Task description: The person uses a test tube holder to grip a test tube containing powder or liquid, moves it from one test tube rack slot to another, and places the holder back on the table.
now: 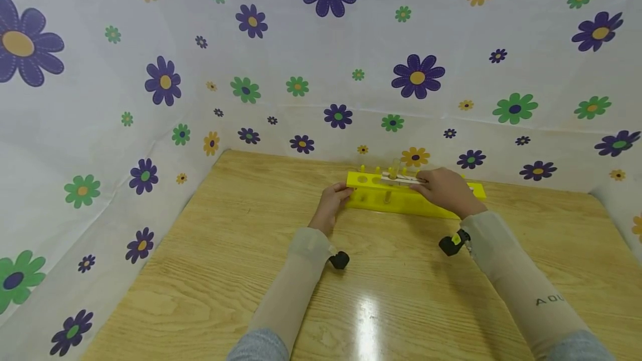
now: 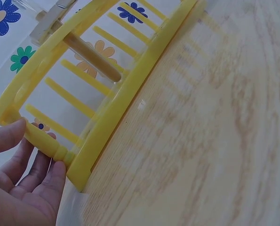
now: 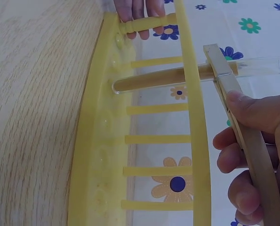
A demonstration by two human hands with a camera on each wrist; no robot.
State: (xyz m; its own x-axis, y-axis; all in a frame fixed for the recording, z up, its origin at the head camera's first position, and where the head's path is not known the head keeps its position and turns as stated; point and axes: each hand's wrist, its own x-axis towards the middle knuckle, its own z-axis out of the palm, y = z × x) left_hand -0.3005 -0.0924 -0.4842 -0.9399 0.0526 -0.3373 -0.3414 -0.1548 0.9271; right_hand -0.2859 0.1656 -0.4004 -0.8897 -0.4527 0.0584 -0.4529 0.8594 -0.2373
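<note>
A yellow test tube rack (image 1: 411,203) stands near the back of the table. A glass tube with brown contents (image 3: 154,80) passes through a hole in its top bar, its rounded end at the lower shelf. My right hand (image 1: 447,189) grips a wooden clamp (image 3: 230,89), whose jaws are closed around the tube above the top bar. With thumb and fingers, my left hand (image 2: 29,179) holds the rack's end post (image 2: 43,141). The same clamp (image 2: 48,19) shows at the top left of the left wrist view.
The wooden table (image 1: 241,249) extends in front of the rack. Behind and to the left stands a white sheet with flowers (image 1: 281,60), close behind the rack's row of pegs. Black wrist cameras hang below both wrists.
</note>
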